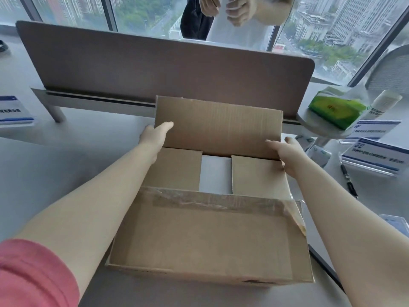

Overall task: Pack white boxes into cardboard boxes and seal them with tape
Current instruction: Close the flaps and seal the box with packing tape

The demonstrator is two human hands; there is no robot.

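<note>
A cardboard box stands on the grey desk in front of me. Its two short side flaps are folded in, and a white box shows in the gap between them. The far long flap stands up and leans toward me. My left hand holds that flap's left edge, thumb on its inner face. My right hand grips its lower right corner. The near long flap, with old clear tape along its edge, hangs out toward me.
A brown desk divider runs behind the box. A green tissue pack, a white bottle, sign holders and a black pen lie at the right. Another person's hands are beyond the divider.
</note>
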